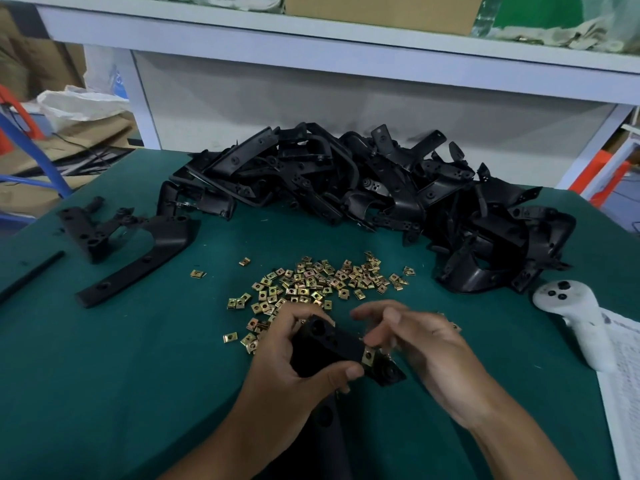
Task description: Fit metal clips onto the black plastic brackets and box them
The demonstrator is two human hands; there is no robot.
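A green desk (138, 393) fills the view, with bare cloth open at the near left and its far edge meeting a white shelf frame (311, 46). A big heap of black brackets (363, 181) spreads along the far side. Gold metal clips (311, 282) lie scattered mid-desk. Near the front edge, the left hand (294, 368) grips one black bracket (332, 344). The right hand (426, 348), fingers curled, seems to press a clip (368, 355) onto its end; motion blur hides the grip.

White controller (571, 308) right on green mat (104, 375); printed sheet (623, 393) beside.
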